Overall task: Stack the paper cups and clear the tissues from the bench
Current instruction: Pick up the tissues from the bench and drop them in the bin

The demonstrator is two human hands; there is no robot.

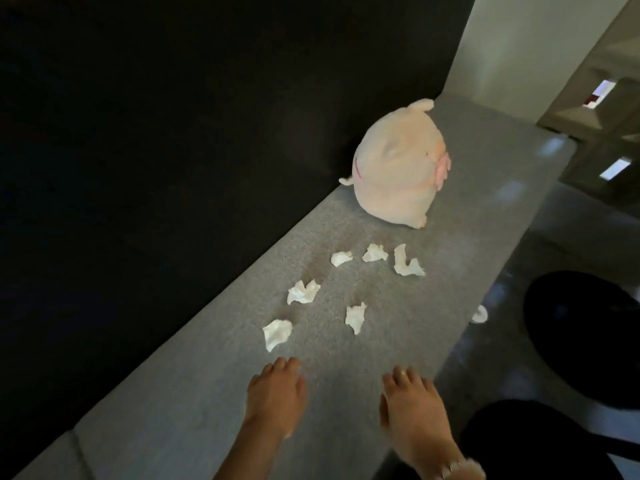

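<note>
Tissues are what I'm after: six crumpled bits lie scattered on the grey bench (346, 393), between my hands and the plush (398, 168) against the dark wall. No cups in view. Left hand (273, 396) and right hand (408, 403) hover palms down, fingers loose, holding nothing. I'd sweep inward from the edges, bunching the nearest tissue (277, 332) first, then pinch the heap together.
</note>
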